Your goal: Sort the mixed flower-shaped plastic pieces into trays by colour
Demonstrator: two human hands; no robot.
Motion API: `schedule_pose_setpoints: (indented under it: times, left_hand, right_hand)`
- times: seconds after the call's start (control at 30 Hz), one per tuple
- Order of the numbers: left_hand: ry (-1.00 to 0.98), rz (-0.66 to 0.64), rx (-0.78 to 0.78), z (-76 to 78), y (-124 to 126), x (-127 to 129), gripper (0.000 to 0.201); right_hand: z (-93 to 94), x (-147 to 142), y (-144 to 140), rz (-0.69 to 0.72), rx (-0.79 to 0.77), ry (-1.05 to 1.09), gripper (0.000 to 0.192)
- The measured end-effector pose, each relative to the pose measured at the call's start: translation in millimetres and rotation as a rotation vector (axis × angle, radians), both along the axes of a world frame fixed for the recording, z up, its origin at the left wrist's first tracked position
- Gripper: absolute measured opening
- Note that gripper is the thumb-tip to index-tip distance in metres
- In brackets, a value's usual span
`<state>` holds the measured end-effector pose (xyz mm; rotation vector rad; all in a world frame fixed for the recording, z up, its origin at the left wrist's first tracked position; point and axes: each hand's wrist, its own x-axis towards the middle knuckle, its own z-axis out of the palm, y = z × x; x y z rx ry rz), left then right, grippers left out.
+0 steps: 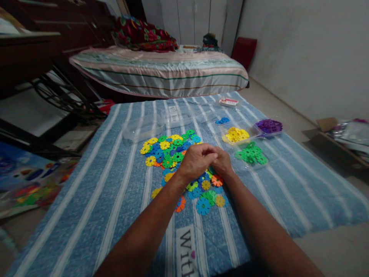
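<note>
Over a loose pile of notched plastic discs (168, 162) in blue, green, yellow and orange, my two hands meet. My left hand (196, 158) is closed, thumb and fingers drawn together against the right. My right hand (221, 161) is also closed, its fingers mostly hidden behind the left. Whatever the fingers hold is too hidden to name. A green edge shows just below the right hand, but I cannot tell whether it is held or lies in the pile. Closer to me lie a blue disc (203, 206) and a yellow disc (220, 201).
To the right, clear containers hold green discs (251, 154), yellow discs (237, 134), purple discs (269, 126) and a few blue discs (222, 120). A clear tub (141, 129) stands behind the pile. A striped cloth (115, 192) covers the table; beyond is a bed (173, 73).
</note>
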<state>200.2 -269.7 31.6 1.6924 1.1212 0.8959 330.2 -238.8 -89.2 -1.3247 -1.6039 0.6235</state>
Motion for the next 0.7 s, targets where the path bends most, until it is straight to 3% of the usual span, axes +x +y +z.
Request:
schedule_pose_setpoints:
  times: [0.13, 0.27, 0.5, 0.7]
  left_hand:
    - [0.084, 0.110, -0.035, -13.3, -16, -34, 0.012]
    - [0.200, 0.134, -0.054, -20.6, -36, -50, 0.015]
    - [0.572, -0.170, 0.044, -29.2, -64, -41, 0.019]
    - [0.903, -0.224, 0.077, -31.0, -77, -26, 0.020]
  right_hand:
    - [4.2, -2, -1, -0.035, 0.044, 0.008, 0.022]
    - [5.9, -3, -2, -0.039, 0.044, 0.016, 0.024]
    - [4.7, -1, -3, -0.044, 0.011, 0.010, 0.024]
    - [4.5, -1, -4, -0.036, 0.036, 0.020, 0.023]
